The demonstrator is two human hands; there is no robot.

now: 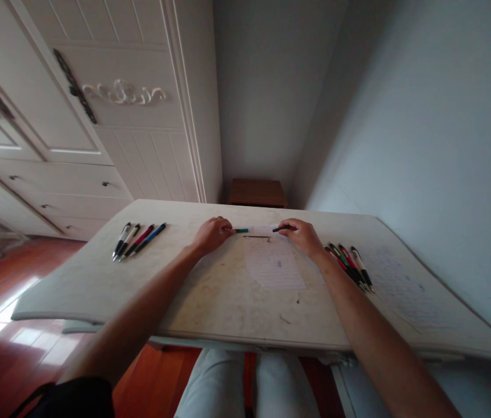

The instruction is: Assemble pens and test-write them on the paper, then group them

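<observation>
Over the far middle of the table, my left hand [214,235] pinches a green pen barrel [242,231] that points to the right. Opposite it, my right hand [304,233] has its fingers closed on a black pen part [278,229], whose tip points left. A gap separates the two pieces. Just below them a thin dark stick, like a pen refill [256,237], lies across the top of a handwritten sheet of paper [273,267]. My fingers hide part of each held piece.
Several pens [138,241] lie side by side at the table's left. Another group of pens [350,264] is by my right forearm, near a second written sheet [411,290]. A wardrobe [149,151] stands behind on the left, a wall [437,128] on the right.
</observation>
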